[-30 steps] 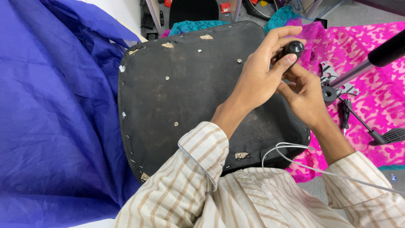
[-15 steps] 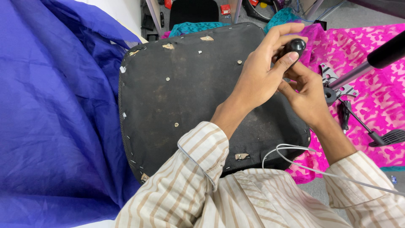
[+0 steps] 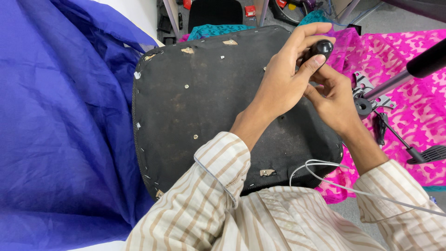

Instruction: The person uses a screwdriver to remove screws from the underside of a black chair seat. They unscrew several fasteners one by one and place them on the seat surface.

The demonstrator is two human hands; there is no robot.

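My left hand (image 3: 285, 79) grips a small black rounded handle (image 3: 319, 48), thumb pressed on its side, above the right edge of an upturned black chair seat (image 3: 204, 107). Just below it, my right hand (image 3: 332, 97) closes its fingers around the lower end of the same tool, which is hidden between the fingers. The seat's underside shows several screws and stapled fabric edges. Both hands hover over the seat's right side, close to a chair mechanism (image 3: 367, 100).
Blue fabric (image 3: 60, 125) covers the left half. Pink patterned cloth (image 3: 404, 69) lies on the right, bearing the metal chair mechanism, a black-capped gas cylinder (image 3: 425, 60) and a black lever (image 3: 418, 153). A white cable (image 3: 325, 179) runs across my striped shirt.
Both hands with the black handle have shifted slightly up and left; the grip is unchanged.
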